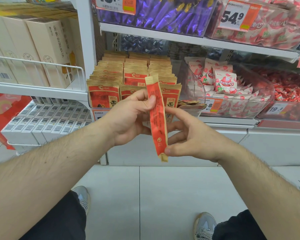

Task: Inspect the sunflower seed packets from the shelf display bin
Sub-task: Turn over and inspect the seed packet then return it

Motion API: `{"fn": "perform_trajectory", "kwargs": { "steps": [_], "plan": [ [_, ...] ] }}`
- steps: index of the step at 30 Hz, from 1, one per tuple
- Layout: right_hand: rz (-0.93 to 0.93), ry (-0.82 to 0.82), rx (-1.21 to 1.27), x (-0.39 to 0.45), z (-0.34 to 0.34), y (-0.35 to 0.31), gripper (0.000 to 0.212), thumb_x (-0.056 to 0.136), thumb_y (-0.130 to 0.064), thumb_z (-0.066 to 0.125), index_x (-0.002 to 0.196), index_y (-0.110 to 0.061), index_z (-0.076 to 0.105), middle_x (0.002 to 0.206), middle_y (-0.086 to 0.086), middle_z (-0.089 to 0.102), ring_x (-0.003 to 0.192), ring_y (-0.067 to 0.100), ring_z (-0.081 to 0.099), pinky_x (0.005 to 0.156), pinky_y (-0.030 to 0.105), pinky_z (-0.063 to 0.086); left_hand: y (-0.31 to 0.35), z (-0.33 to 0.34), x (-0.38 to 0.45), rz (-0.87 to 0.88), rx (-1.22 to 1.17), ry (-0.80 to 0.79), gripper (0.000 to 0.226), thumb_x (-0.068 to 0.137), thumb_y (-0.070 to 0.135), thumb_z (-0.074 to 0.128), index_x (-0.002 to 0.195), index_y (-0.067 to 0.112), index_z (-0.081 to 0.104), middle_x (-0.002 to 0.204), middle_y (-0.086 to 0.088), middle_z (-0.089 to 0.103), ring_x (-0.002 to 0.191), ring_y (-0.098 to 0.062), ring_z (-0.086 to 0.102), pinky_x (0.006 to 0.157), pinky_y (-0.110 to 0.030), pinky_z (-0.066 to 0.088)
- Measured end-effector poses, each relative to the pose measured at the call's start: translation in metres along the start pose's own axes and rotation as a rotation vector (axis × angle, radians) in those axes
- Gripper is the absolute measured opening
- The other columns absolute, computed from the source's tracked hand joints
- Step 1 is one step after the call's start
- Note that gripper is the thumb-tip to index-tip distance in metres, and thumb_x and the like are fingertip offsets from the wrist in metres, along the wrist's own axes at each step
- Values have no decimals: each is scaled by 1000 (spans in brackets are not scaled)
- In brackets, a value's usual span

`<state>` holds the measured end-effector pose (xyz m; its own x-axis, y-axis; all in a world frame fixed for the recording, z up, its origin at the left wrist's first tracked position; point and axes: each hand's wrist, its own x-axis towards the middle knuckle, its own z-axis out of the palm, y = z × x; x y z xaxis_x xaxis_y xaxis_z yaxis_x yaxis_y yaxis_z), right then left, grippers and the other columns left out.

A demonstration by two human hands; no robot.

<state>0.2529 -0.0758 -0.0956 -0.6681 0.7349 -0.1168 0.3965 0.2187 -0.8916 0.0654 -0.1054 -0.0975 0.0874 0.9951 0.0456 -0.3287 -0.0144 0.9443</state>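
In front of you stands a white shelf unit (180, 39), with pale cartons (42, 49) behind a wire rail on the left, purple-wrapped sweets (163, 14) up top, and clear bins of pink-and-white strawberry candy (223, 84) and red-wrapped candy (287, 87) on the right. Straight ahead, the display bin (100, 110) holds upright rows of kraft-and-red sunflower seed packets (109, 78). Below you is light tiled floor (145, 196), with your two sneakers at the bottom edge. Your left hand (128, 118) pinches one seed packet (157, 116) near its upper half, thumb pressed on the face. Your right hand (194, 139) pinches the same packet low down with its thumb, the other fingers loosely spread behind it. The packet is turned edge-on to you, nearly upright, held in front of the bin and clear of it.
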Motion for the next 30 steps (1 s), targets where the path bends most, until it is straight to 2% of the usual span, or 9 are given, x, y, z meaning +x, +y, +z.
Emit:
{"fn": "perform_trajectory", "kwargs": {
  "steps": [7, 14, 16, 19, 21, 23, 25, 27, 30],
  "plan": [
    [1, 35, -10, -2, -2, -2, 101, 69, 5, 84, 149, -31, 34, 109, 13, 69, 82, 27, 75, 72, 33, 58, 0, -3, 0, -2, -44, -19, 23, 80, 30, 58, 100, 19, 58, 97, -14, 60, 97, -34, 54, 85, -56, 50],
    [-19, 65, -86, -3, -2, -5, 101, 69, -3, 86, 149, -34, 34, 108, 8, 67, 81, 21, 74, 76, 34, 61, 2, -1, -1, 0, -54, -10, 26, 82, 30, 58, 104, 16, 56, 88, -12, 62, 82, -28, 58, 74, -48, 57],
    [-28, 114, -158, -4, 1, -5, 100, 68, -11, 89, 149, -35, 34, 104, -1, 63, 78, 12, 72, 74, 26, 59, 2, 0, 1, 22, -6, 51, 11, 89, 27, 58, 92, 17, 57, 82, -8, 65, 77, -25, 59, 68, -43, 58],
    [-42, 221, -273, -4, 5, -6, 105, 63, -24, 92, 147, -40, 32, 104, -20, 58, 81, -8, 64, 71, 8, 48, 2, -4, 5, 49, 115, 191, 16, 99, 18, 54, 84, 15, 53, 79, -3, 71, 69, -18, 70, 57, -35, 59],
    [-47, 292, -433, -1, 6, -3, 114, 55, -41, 91, 148, -44, 25, 125, -14, 54, 102, -3, 58, 89, 19, 51, 1, -5, 6, 46, 145, 240, 17, 100, 16, 54, 83, 13, 51, 78, -5, 71, 68, -19, 72, 56, -35, 58],
    [-30, 343, -530, 0, 7, -2, 120, 53, -48, 89, 149, -44, 18, 137, -10, 45, 117, 6, 51, 102, 30, 48, 1, -4, 6, 35, 141, 249, 20, 101, 17, 51, 82, 14, 50, 69, -1, 70, 65, -19, 71, 56, -35, 59],
    [-34, 391, -594, 0, 8, -2, 121, 54, -51, 88, 150, -43, 14, 140, -8, 41, 123, 9, 47, 104, 31, 44, 2, -2, 6, 37, 119, 243, 19, 103, 23, 48, 88, 13, 53, 63, 3, 68, 64, -19, 71, 60, -36, 60],
    [-51, 425, -645, -1, 10, -5, 120, 56, -54, 86, 150, -43, 12, 140, -6, 39, 124, 13, 47, 104, 33, 44, 4, -2, 5, 44, 98, 235, 20, 101, 29, 50, 97, 10, 56, 68, 0, 70, 68, -21, 71, 61, -36, 60],
    [-56, 453, -724, -1, 12, -6, 120, 57, -58, 84, 149, -43, 8, 139, -5, 38, 124, 18, 49, 103, 36, 45, 3, -3, 4, 67, 97, 247, 12, 97, 19, 58, 94, 10, 51, 77, -5, 72, 69, -23, 72, 59, -37, 59]
  ]
}}
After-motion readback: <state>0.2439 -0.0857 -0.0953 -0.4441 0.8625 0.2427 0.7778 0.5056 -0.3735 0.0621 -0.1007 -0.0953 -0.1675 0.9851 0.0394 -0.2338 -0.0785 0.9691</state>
